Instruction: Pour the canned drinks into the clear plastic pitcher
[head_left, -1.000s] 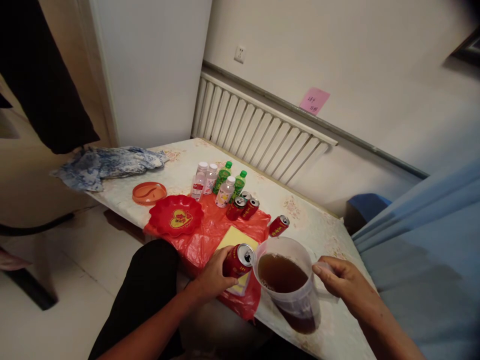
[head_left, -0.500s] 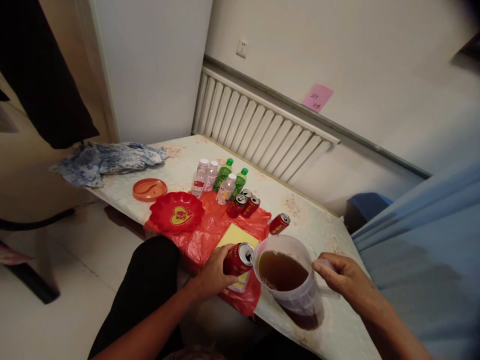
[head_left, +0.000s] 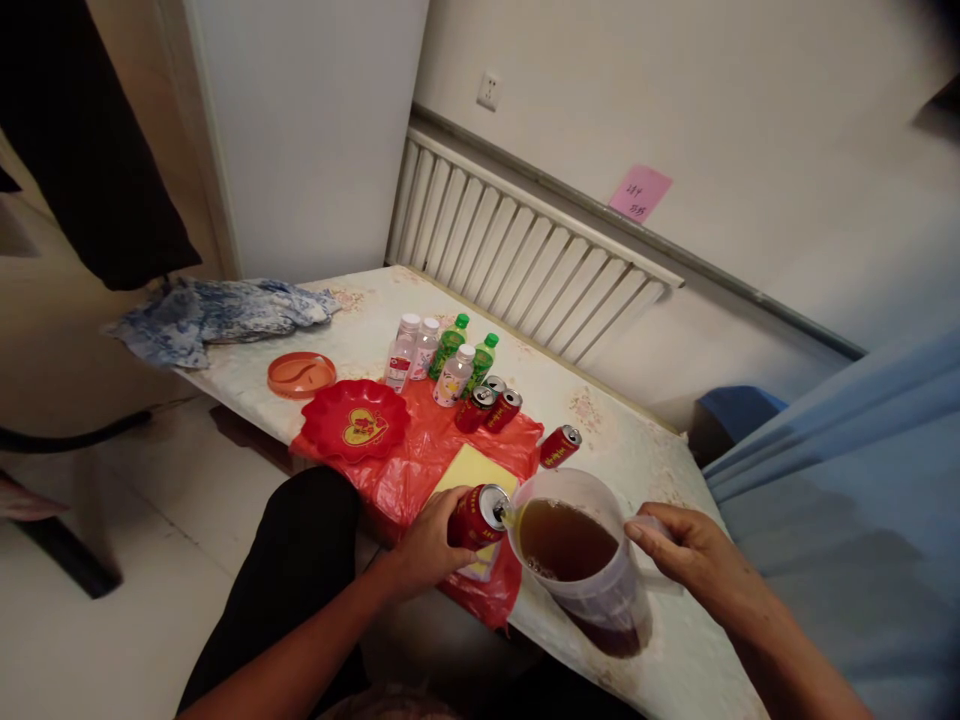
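My left hand (head_left: 429,545) is wrapped around a red drink can (head_left: 466,520), which leans with its opened top toward a clear plastic pitcher (head_left: 611,600). The can's mouth meets the pitcher's rim, and a little pale liquid shows between them. Brown liquid (head_left: 566,542) with some bubbles at its near left edge lies in the pitcher. My right hand (head_left: 675,545) grips the pitcher's handle, on the right side. Beneath the can are a yellow pad or cloth (head_left: 478,464) and a red plastic sheet (head_left: 394,490) on the table.
Behind stand several clear bottles (head_left: 454,378), green-capped bottles (head_left: 480,368) and red cans (head_left: 474,412). A single red can (head_left: 559,447) stands beyond the pitcher. To the left are a red scalloped tray (head_left: 319,425), an orange dish (head_left: 301,375) and a crumpled blue-white cloth (head_left: 225,322).
The can has tilted slightly more toward the pitcher, and pale liquid now shows more clearly at its mouth. Both hands keep their grips. The view has shifted slightly.
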